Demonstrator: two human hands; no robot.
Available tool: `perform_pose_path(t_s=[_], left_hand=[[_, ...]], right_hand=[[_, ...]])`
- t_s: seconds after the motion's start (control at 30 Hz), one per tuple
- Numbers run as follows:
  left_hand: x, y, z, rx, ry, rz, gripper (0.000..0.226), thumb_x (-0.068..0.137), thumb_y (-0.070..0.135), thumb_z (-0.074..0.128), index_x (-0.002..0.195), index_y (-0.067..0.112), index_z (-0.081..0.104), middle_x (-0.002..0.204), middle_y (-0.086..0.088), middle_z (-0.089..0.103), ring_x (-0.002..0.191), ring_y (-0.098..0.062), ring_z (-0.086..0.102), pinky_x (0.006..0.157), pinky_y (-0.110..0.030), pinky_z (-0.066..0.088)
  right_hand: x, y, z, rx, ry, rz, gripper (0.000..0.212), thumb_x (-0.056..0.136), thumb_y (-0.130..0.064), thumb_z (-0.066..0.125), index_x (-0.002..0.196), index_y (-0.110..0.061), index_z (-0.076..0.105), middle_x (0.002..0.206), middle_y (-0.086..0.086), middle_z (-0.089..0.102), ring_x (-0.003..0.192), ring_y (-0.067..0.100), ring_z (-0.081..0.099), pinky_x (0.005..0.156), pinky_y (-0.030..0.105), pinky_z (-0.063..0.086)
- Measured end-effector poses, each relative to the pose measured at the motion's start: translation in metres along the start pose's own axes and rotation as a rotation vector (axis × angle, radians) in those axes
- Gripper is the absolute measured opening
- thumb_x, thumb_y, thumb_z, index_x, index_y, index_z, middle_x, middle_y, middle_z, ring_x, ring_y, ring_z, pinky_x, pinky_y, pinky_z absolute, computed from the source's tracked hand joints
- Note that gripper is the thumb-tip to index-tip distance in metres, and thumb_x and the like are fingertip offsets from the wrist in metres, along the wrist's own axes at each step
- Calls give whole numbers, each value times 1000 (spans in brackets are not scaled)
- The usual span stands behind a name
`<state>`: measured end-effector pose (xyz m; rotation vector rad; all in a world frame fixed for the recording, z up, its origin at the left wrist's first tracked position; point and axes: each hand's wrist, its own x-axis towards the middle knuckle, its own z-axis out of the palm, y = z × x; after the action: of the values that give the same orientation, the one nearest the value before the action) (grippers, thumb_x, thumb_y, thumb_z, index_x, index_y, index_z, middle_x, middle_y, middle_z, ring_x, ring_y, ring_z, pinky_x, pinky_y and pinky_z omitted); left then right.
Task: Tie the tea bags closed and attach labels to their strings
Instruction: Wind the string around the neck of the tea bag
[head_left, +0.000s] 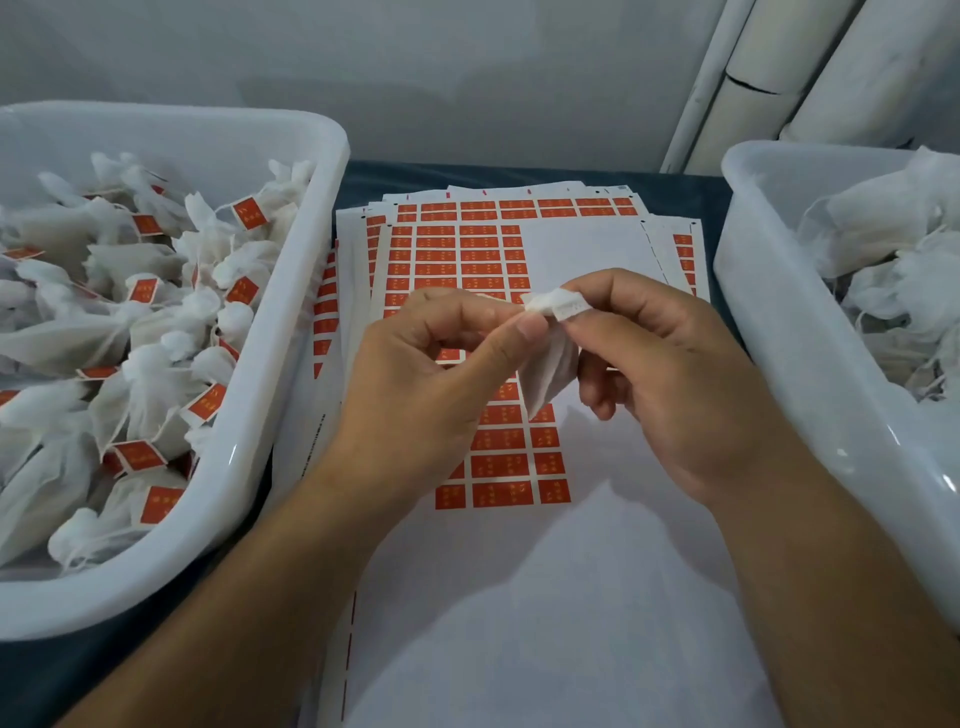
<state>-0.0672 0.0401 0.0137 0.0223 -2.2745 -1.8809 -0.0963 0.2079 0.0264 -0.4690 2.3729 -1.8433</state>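
A white mesh tea bag (551, 364) hangs between both hands above the label sheets. My right hand (660, 374) pinches its gathered top from the right, fingers curled round it. My left hand (441, 374) pinches the same top from the left with thumb and forefinger. Under the hands lies a sheet of red labels (462, 260) on white backing, partly peeled. No string is clearly visible.
A white tub (249, 467) at the left holds several tied tea bags with red labels. At the right, another white tub (779, 338) holds unlabelled white bags. More label sheets are stacked beneath the top one. White pipes (769, 78) stand at the back right.
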Motion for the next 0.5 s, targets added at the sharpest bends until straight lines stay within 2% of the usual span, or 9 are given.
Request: perform_pose_path(t_s=[0.17, 0.23, 0.33, 0.4, 0.5], left_hand=[[-2, 1, 3, 129, 102, 93, 23, 79, 59, 61, 83, 40, 73, 97, 10, 68, 95, -5, 62, 73, -8, 50], [-2, 0, 4, 151, 106, 107, 21, 80, 59, 61, 83, 41, 72, 96, 11, 67, 94, -4, 62, 73, -7, 49], [-2, -1, 3, 165, 109, 109, 23, 82, 60, 59, 84, 41, 72, 96, 13, 67, 94, -4, 64, 73, -7, 50], [-1, -3, 3, 209, 119, 113, 25, 82, 61, 58, 86, 41, 71, 96, 15, 67, 94, -4, 64, 73, -7, 50], [0, -6, 4, 325, 147, 151, 20, 83, 63, 58, 87, 45, 66, 98, 15, 64, 93, -6, 63, 71, -5, 48]], right_hand=[[-1, -2, 0, 257, -66, 200, 24, 106, -26, 51, 103, -20, 74, 76, -2, 66, 58, 9, 55, 53, 19, 46], [-1, -2, 0, 394, -107, 252, 25, 105, -26, 51, 101, -18, 74, 79, 1, 66, 58, 8, 54, 52, 20, 45], [-3, -2, 0, 567, -167, 319, 24, 99, -29, 57, 106, -15, 76, 87, 3, 68, 61, 10, 53, 55, 20, 45], [-4, -1, 0, 625, -183, 355, 26, 93, -29, 63, 110, -14, 76, 91, 5, 69, 63, 12, 53, 56, 20, 45], [-2, 1, 1, 659, -168, 391, 28, 82, -28, 69, 101, -12, 80, 85, 5, 68, 62, 11, 54, 53, 20, 48]])
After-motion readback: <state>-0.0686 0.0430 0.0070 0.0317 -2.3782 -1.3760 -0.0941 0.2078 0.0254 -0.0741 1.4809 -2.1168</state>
